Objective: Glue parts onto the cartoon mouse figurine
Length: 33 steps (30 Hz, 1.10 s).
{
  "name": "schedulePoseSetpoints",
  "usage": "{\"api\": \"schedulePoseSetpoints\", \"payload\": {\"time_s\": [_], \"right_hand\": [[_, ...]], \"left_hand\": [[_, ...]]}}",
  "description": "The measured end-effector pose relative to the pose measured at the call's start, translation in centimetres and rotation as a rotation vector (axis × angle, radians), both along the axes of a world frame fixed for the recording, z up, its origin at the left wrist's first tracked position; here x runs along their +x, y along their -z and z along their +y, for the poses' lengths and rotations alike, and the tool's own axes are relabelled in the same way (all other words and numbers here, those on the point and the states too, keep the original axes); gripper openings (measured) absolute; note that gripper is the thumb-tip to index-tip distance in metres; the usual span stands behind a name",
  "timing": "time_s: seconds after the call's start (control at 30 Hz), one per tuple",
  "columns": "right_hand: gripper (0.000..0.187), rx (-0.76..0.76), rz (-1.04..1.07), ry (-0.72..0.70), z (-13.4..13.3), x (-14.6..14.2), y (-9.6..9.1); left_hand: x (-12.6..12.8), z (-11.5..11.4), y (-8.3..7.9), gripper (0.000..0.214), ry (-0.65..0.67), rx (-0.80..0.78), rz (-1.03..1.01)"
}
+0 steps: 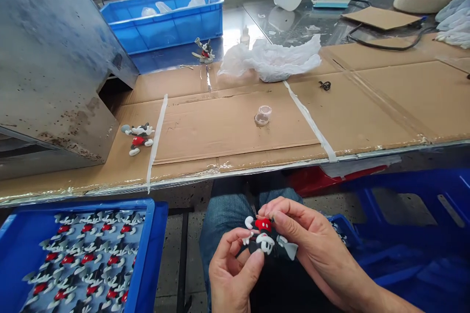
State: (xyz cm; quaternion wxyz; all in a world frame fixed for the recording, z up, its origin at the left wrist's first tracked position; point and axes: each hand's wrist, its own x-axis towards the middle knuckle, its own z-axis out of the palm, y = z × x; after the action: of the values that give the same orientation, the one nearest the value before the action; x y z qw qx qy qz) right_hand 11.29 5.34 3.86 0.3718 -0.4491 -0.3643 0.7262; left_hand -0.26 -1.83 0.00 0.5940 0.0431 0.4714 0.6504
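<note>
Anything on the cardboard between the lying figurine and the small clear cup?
Head view: only a white tape strip crosses between the lying figurine and the clear cup; otherwise bare cardboard.

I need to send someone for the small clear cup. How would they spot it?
Start at the cardboard-covered bench. Between its two white tape strips sits the clear cup, alone on bare cardboard. It is see-through and round, unlike the painted figurine lying further left.
</note>
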Motion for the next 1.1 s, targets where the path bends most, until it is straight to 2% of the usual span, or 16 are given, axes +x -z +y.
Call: {"api": "schedulePoseSetpoints", "payload": {"time_s": [0.13, 0.23, 0.33, 0.5, 0.67, 0.87, 1.1], "right_hand": [[0.025, -0.030, 0.020, -0.015, 0.0, 0.2, 0.2], [0.025, -0.090, 0.043, -0.022, -0.3, 0.1, 0.4], [0.026, -0.114, 0.053, -0.030, -0.5, -0.1, 0.5], [0.024, 0.033, -0.047, -0.027, -0.4, 0.3, 0.3], [0.018, 0.184, -0.143, -0.040, -0.5, 0.9, 0.8], [0.019, 0.163, -0.146, -0.048, -1.2, 0.7, 1.4], [0.020, 0.183, -0.173, -0.011, -1.3, 0.8, 1.9]], "left_hand": [[0.1, 0.0, 0.2, 0.053, 0.072, -0.037, -0.136], [0.6, 0.1, -0.1, 0.046, 0.131, -0.006, -0.164], [0.8, 0.2, -0.4, 0.038, 0.105, 0.005, -0.122], [0.7, 0.1, -0.9, 0.030, 0.011, -0.047, -0.013], [0.9, 0.4, -1.5, 0.031, -0.076, -0.123, 0.033], [1.1, 0.6, -2.1, 0.044, -0.064, -0.199, -0.029], [0.8, 0.6, -2.3, 0.038, -0.021, -0.228, -0.047]]}}
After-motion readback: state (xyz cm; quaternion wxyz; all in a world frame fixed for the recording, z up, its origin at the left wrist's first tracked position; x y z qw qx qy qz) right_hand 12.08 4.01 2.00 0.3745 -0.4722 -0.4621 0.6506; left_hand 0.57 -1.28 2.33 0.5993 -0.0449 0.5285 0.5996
